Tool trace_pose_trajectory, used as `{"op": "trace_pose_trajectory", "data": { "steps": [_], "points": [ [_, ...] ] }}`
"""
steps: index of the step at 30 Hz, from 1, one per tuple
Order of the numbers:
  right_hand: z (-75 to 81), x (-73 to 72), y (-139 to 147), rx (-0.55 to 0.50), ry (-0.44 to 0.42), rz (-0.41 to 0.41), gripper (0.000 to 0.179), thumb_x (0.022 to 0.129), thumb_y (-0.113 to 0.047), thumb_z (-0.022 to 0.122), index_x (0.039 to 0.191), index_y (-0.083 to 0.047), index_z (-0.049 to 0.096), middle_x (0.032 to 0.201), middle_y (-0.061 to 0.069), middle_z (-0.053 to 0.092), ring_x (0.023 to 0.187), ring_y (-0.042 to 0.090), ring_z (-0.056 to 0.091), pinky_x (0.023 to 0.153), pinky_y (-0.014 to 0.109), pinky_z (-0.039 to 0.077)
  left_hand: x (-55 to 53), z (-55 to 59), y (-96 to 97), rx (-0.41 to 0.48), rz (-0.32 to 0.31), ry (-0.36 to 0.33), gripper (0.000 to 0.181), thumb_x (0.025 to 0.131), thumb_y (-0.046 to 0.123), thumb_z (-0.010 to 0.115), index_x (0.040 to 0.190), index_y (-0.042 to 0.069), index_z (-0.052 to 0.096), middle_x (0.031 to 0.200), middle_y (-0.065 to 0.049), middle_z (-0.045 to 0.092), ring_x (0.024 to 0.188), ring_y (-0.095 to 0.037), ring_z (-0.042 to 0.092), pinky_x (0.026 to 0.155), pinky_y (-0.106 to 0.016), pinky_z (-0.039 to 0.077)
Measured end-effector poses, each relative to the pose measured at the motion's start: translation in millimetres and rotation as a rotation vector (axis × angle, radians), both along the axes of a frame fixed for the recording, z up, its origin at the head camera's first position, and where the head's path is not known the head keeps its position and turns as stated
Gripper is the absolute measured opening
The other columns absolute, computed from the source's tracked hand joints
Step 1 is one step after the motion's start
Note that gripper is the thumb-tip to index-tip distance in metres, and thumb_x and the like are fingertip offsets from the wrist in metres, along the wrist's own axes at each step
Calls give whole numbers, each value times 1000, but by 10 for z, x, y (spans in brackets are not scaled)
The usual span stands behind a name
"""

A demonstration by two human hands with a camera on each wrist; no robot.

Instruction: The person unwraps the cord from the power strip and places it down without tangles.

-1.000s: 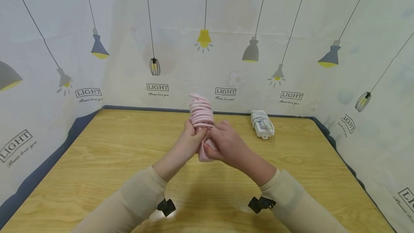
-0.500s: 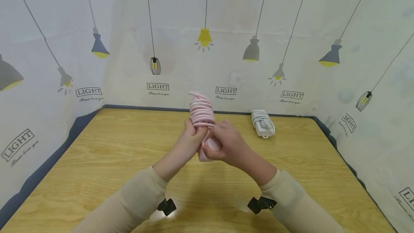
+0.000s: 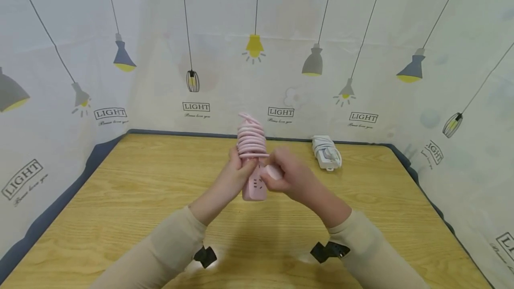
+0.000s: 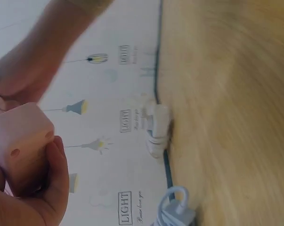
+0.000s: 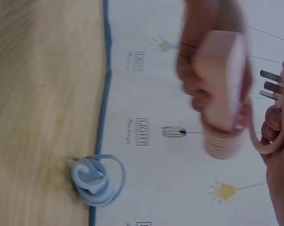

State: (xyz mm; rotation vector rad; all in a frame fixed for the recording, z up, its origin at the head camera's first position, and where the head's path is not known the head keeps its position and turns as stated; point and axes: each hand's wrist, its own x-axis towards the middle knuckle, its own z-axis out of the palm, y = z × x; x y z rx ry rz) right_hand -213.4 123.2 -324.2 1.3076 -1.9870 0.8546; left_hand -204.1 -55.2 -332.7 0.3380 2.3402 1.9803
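A pink power strip [image 3: 256, 193] is held up over the table, its sockets facing the head camera. Its pink cord [image 3: 251, 139] is wound in tight coils round the far end. My left hand [image 3: 238, 172] grips the strip just below the coils, with the thumb across its face. In my right hand [image 3: 291, 174] is the pink plug [image 5: 279, 87], pinched beside the strip; three metal prongs stick out in the right wrist view. A length of cord runs from the plug toward the coils. The strip's plain end [image 4: 26, 122] shows in the left wrist view.
A white power strip [image 3: 326, 153] wrapped in its own cord lies at the back right of the wooden table [image 3: 160, 177]. A pale blue coiled cord [image 5: 92, 181] lies near the back edge, hidden in the head view. A printed curtain [image 3: 225, 57] stands behind.
My right hand has drawn the plug a little to the right, away from the strip's face, uncovering its sockets. The left hand keeps its grip nearly in place.
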Motion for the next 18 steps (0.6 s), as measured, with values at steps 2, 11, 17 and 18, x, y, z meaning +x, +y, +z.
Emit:
{"op": "trace_pose_trajectory", "data": {
  "steps": [2,11,17,18],
  "points": [
    [33,6,35,-12,-13,4,15,78,-13,66,83,-5,54,73,2,49,63,13,43,51,25,38,-10,-39,-16,2,-16,-12,53,101,17,50,140,-4,20,120,-29,51,103,-35,61,85,-41,53],
    [50,-49,77,-41,89,31,22,85,-27,62,81,-6,56,69,0,49,62,15,42,61,34,37,-43,-77,-37,74,-35,-47,57,102,14,48,145,-2,15,124,-30,49,107,-39,59,87,-44,52],
    [64,-75,157,-76,144,-2,38,97,-42,52,82,-8,59,72,-1,52,65,17,45,64,36,36,-32,-83,-69,74,-22,-77,57,102,13,48,146,-3,16,122,-31,51,102,-39,61,82,-44,55],
    [67,-73,177,-77,145,-14,39,98,-43,50,83,-8,59,72,-1,52,65,16,46,63,35,36,-30,-81,-80,78,-23,-87,58,102,14,48,146,-2,15,121,-31,51,100,-38,62,80,-44,55]
  ]
}}
